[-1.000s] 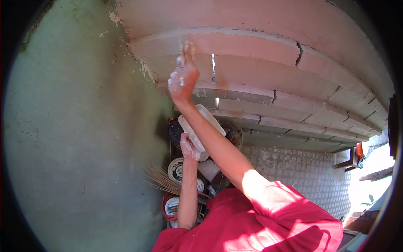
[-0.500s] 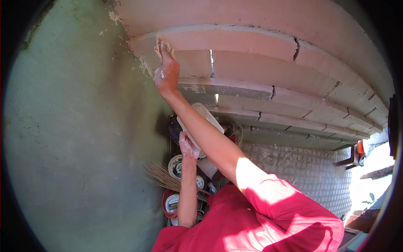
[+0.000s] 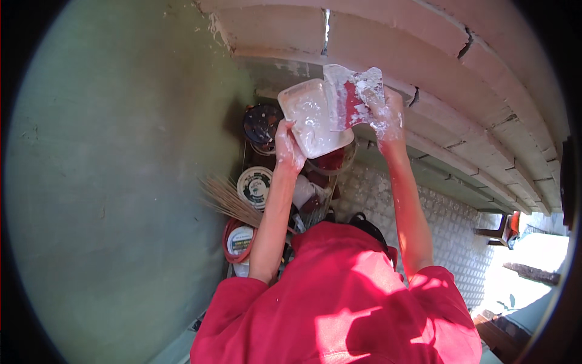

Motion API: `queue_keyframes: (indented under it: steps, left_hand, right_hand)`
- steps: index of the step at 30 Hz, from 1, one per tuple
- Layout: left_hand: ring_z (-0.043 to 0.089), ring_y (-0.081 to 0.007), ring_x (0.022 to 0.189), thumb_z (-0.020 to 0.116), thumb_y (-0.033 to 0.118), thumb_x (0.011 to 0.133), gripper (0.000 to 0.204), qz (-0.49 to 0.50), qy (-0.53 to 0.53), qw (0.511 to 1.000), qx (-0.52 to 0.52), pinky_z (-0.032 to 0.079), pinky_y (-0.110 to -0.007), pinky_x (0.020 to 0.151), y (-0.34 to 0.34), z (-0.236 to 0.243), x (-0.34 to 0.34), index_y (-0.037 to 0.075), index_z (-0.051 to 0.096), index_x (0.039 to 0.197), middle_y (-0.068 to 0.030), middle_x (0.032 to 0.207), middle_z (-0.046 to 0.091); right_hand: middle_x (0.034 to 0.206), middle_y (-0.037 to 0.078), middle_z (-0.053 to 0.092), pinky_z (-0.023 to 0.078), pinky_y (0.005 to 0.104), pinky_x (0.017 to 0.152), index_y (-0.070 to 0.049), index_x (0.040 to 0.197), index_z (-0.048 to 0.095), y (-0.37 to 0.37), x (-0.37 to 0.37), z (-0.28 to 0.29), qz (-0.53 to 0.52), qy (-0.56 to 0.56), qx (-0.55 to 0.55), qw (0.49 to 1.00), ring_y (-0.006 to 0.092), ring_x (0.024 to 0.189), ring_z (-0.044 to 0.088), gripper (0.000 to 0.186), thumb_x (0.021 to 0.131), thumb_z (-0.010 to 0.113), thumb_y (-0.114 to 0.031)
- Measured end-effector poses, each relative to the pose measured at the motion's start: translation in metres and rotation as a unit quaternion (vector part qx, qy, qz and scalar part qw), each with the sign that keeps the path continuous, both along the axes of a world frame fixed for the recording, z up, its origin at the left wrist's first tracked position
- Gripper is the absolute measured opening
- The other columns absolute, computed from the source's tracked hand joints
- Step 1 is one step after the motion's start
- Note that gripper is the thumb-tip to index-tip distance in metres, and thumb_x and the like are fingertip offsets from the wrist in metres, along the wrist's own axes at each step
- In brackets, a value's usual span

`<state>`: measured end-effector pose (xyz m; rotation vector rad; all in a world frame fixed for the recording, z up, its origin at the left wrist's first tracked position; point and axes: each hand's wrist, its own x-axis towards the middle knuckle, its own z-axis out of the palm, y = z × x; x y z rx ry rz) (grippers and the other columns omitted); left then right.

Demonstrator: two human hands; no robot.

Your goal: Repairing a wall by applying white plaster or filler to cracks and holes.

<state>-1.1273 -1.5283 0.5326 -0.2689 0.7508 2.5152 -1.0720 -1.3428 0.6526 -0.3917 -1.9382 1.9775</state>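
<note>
Paste lies wet and white in the tub, so I'd judge a fair supply is left. My left hand holds that tub by its near left side, below the stepped pink surface. My right hand is closed around a broad scraper, red under white smears, which overlaps the tub's right edge; whether they touch, I cannot tell. On the pink surface, pale patches near the green wall look to me like spots already worked, while a bright slit and a dark crack farther right stand open. I'd call it well short of finished, though which seams are done I cannot say.
</note>
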Motion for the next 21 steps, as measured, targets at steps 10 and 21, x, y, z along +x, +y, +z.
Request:
queue_keyframes:
  steps: [10, 21]
  left_hand:
    - [0.057, -0.0246, 0.113, 0.049, 0.023, 0.088, 0.045, -0.017, -0.017, 1.0, 0.011, 0.044, -0.04, 0.102, 0.018, -0.002, 0.02, 0.001, 0.049, 0.127, -0.0107, 0.121, 0.059]
    - [0.057, -0.0245, 0.116, 0.043, 0.03, 0.095, 0.047, -0.058, 0.018, 0.998, 0.015, 0.043, -0.04, 0.104, 0.021, 0.006, 0.023, 0.001, 0.046, 0.131, -0.0122, 0.127, 0.057]
  right_hand:
    - [0.089, 0.026, 0.064, 0.048, 0.0479, 0.078, 0.002, 0.094, 0.064, -0.004, -0.012, -0.021, 0.07, -0.037, 0.397, 0.915, 0.0447, 0.088, 0.061, 0.034, 0.078, 0.056, -0.027]
    - [0.077, 0.017, 0.067, 0.052, 0.038, 0.062, 0.002, 0.093, 0.066, -0.003, -0.018, -0.059, 0.161, -0.068, 0.177, 0.969, 0.0257, 0.068, 0.066, 0.027, 0.078, 0.06, -0.02]
